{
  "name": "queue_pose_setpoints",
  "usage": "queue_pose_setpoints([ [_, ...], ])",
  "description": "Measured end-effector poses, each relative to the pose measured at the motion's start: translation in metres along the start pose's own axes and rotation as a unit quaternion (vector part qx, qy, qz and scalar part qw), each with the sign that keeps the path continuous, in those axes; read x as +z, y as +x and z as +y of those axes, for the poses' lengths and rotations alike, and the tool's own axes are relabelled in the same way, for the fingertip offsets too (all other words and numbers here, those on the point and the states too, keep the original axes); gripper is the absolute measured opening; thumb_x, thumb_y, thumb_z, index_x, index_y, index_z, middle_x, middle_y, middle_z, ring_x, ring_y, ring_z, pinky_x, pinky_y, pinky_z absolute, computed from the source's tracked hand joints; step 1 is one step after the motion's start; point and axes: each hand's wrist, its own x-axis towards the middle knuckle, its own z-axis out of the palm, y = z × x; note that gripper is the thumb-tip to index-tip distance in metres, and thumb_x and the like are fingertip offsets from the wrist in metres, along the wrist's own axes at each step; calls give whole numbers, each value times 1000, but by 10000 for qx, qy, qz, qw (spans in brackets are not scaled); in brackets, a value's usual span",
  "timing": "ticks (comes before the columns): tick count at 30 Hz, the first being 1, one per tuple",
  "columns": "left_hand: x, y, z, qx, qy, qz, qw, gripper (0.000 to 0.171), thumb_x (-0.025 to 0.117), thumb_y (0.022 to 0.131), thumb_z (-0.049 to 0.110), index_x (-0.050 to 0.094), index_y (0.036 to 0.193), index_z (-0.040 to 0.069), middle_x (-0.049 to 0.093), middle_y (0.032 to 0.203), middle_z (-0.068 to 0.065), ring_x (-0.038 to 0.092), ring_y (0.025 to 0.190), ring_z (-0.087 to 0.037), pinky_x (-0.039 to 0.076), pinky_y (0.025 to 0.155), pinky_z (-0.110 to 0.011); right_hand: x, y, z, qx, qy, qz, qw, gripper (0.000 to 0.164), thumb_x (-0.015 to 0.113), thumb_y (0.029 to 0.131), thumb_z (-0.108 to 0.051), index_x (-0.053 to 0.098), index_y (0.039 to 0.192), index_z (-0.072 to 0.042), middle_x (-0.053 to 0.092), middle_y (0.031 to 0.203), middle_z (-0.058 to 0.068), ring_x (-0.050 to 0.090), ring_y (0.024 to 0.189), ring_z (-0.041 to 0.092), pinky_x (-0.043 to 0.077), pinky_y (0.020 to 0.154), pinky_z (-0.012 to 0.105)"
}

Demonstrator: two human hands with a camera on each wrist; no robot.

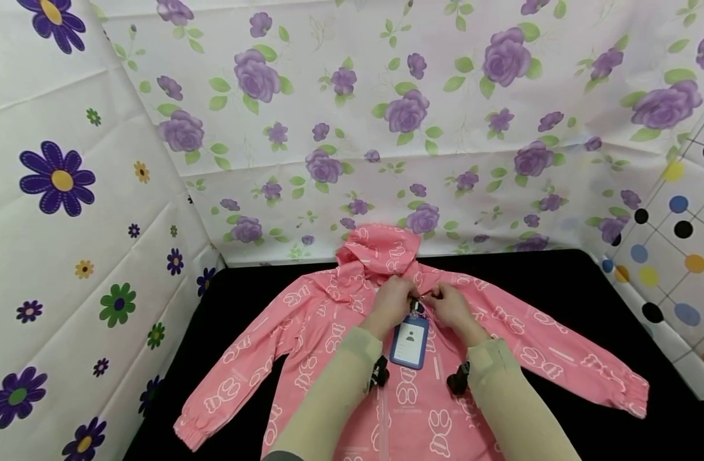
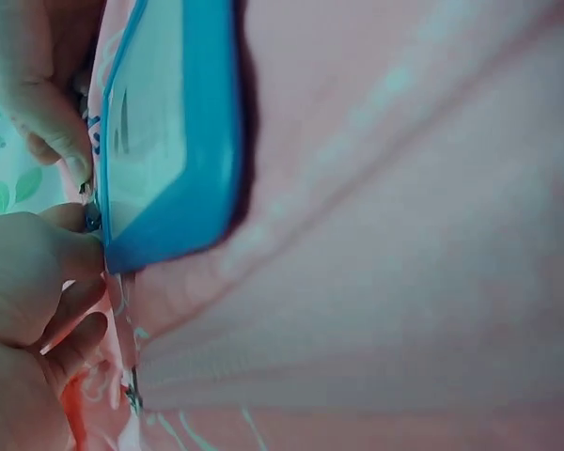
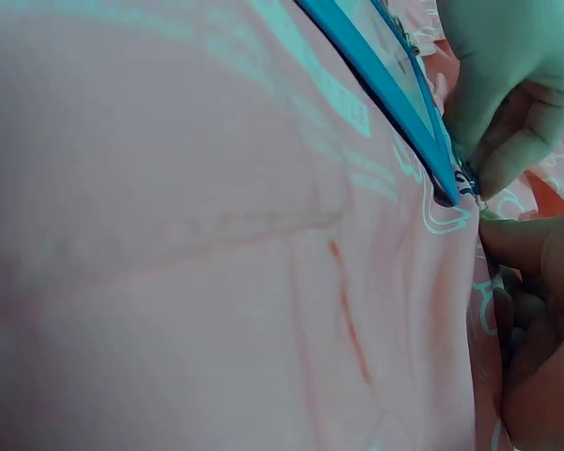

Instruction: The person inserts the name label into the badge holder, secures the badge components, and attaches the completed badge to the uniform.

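Note:
A pink hooded jacket (image 1: 352, 346) with white rabbit outlines lies spread front-up, sleeves out to both sides. On its chest lies a blue-framed ID badge holder (image 1: 409, 342) with a white card inside. My left hand (image 1: 393, 301) pinches the small metal clip (image 3: 468, 178) at the holder's top end. Close beside it, my right hand (image 1: 451, 310) pinches the jacket's fabric between thumb and fingers, right at the clip. In the left wrist view the holder (image 2: 211, 132) hangs close over the fabric, next to both hands. The clip's jaws are mostly hidden by fingertips.
The jacket lies on a black table (image 1: 237, 288). Behind stands a wall sheet with purple roses (image 1: 406, 112), with a daisy-print sheet (image 1: 58, 179) at left and a dotted one (image 1: 686, 256) at right. The hood (image 1: 381, 246) reaches the back sheet.

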Motion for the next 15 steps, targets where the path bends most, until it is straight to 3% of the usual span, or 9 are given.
queue_pose_setpoints([
  [5,-7,-8,-7,-34,-789,-166,9967,21,77,97,6,83,115,14,79,110,1,70,107,-18,57,97,-33,3,4,4,-13,5,109,9999,19,69,104,-15,56,93,-8,59,90,11,58,88,32,45,79,40],
  [10,-18,-22,-18,-104,-1433,-298,9892,36,76,99,10,74,135,8,74,129,-7,66,122,-23,53,107,-37,2,3,11,-198,44,103,9997,9,71,103,-14,65,103,-6,69,104,14,64,99,33,52,91,48],
  [15,-35,-41,-36,20,-1459,-217,9891,41,77,98,11,70,139,6,70,136,-11,64,128,-28,50,112,-44,-11,-2,18,-654,-272,-11,9975,18,71,103,-13,69,118,-4,72,111,14,67,102,32,56,93,50],
])
